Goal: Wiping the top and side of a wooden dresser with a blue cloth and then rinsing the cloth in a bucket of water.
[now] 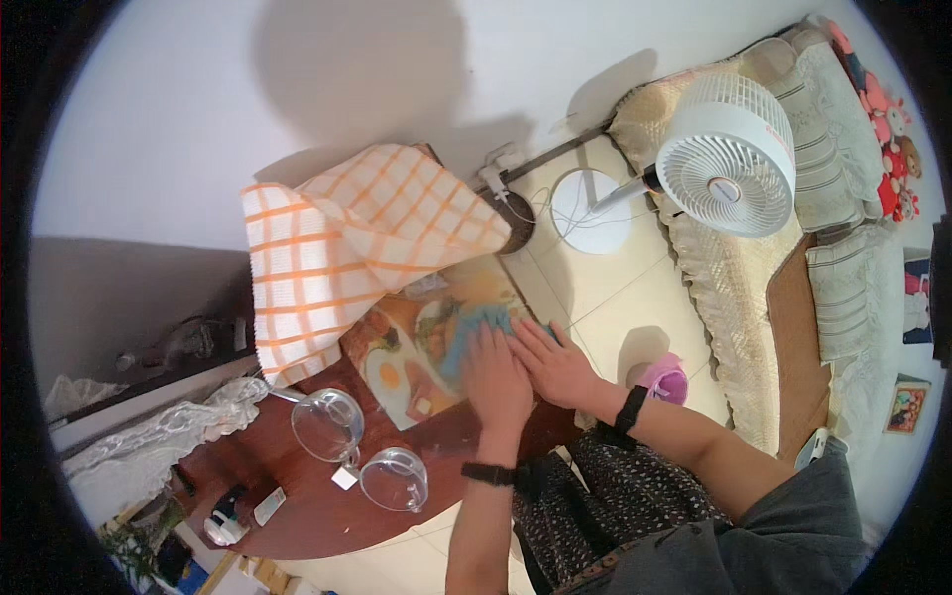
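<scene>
A blue cloth (466,337) lies bunched on a placemat (397,327) printed with a fried egg and other food. My left hand (493,382) presses down on this cloth, its fingers over the fabric and smeared by motion. Close beside it, my right hand (550,365) rests at the placemat's right edge with its fingers stretched out flat. Behind both hands, a white towel with orange checks (367,218) is draped over something whose shape I cannot make out.
On the dark red table (317,521) stand a clear glass pot (327,424) and a clear glass jug (394,480). A white fan (729,169) stands on the tiled floor to the right, by a covered sofa (749,327). A pink bin (662,380) is near my right forearm.
</scene>
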Tool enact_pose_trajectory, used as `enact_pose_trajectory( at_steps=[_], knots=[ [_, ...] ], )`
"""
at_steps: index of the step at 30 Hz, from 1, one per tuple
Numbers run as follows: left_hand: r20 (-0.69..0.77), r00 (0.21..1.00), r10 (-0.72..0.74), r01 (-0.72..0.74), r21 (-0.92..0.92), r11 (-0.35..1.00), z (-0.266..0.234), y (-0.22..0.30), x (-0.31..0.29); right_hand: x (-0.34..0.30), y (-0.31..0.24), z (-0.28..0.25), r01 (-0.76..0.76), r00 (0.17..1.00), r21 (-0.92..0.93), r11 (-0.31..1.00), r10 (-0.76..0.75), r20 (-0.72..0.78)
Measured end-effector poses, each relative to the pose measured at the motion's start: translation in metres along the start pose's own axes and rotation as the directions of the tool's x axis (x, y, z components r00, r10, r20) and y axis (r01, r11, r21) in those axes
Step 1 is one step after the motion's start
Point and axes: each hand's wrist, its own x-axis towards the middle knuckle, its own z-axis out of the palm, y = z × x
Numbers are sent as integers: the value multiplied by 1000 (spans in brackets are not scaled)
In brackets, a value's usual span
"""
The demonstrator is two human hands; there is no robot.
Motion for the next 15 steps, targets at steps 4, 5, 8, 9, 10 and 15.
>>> enact_pose_trajectory(
  at_steps=[4, 5, 8, 9, 10, 15],
  knots=[
    [-18, 996, 92, -90, 84, 992, -1, 6, 55, 28, 16, -3, -192, 975, 24, 981, 193, -114],
    [-62, 990, 130, -125, 88, 988, -4, 1, 67, 39, 20, -1, -201, 972, 30, 979, 203, -115],
    [-36, 988, 151, -149, 63, 987, -17, 11, 106, 65, 44, 1, -226, 951, 178, 958, 256, -173],
    [19, 995, 101, -102, 67, 992, -23, 11, 115, 75, 45, -4, -252, 946, 374, 892, 308, -97],
    [29, 993, 110, -112, 75, 991, -24, 8, 122, 82, 45, -8, -277, 940, 553, 786, 342, -15],
    [-103, 986, 134, -122, 117, 986, -18, 15, 114, 68, 45, 8, -196, 933, 589, 784, 333, -133]
  ],
)
